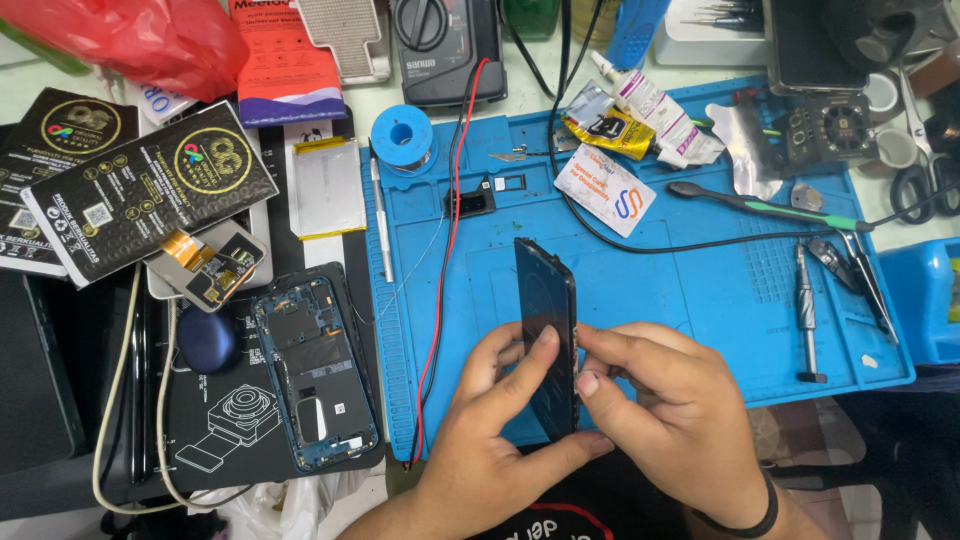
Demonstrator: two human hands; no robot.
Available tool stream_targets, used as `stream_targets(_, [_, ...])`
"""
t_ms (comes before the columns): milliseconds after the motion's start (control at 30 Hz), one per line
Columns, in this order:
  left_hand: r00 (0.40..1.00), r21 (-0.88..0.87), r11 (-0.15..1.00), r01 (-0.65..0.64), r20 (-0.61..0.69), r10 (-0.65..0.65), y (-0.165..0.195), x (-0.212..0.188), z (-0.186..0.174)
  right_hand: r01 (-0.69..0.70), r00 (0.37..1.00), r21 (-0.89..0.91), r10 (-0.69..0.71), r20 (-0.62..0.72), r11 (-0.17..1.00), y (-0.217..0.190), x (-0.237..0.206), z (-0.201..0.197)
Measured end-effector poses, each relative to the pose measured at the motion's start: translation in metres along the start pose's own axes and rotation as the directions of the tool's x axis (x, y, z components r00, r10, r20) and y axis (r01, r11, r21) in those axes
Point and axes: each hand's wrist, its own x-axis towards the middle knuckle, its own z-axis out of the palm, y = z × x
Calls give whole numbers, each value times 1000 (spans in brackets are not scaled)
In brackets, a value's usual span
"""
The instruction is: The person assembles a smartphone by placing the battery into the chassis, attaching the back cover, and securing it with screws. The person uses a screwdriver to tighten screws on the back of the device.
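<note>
Both hands meet at about six o'clock in the view, low over the near edge of the blue silicone work mat (700, 300). Between them stands a thin black phone screen panel (545, 320), turned nearly edge-on to the camera and tilted so its top leans toward eleven o'clock. The left hand (495, 420) cups the panel from the nine o'clock side, its thumb pressed flat on the dark glass face and its fingers curled behind the lower edge. The right hand (665, 410) closes on the panel's three o'clock edge, thumb and forefinger pinching the rim about halfway down; a black band circles that wrist.

At eight o'clock from the hands lies an opened blue phone chassis with bare circuit boards (315, 370), resting on a black printed sheet. A red wire (447, 250) runs from twelve o'clock down past the left hand. At two o'clock lie a green-handled black spudger (765, 205) and, nearer three o'clock, a small metal screwdriver (805, 310), well apart from the hands.
</note>
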Motion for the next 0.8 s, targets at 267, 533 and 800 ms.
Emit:
stream_targets(267, [1000, -8, 1000, 24, -14, -24, -1, -1, 1, 7, 1000, 12, -7, 3, 1000, 2, -2, 0])
stream_targets(533, [998, 59, 998, 23, -60, -20, 3, 2, 6, 15, 999, 156, -20, 29, 988, 15, -7, -1])
stream_targets(800, [990, 139, 987, -82, -106, 97, 12, 12, 1, -123, 985, 449, 164, -53, 885, 25, -6, 3])
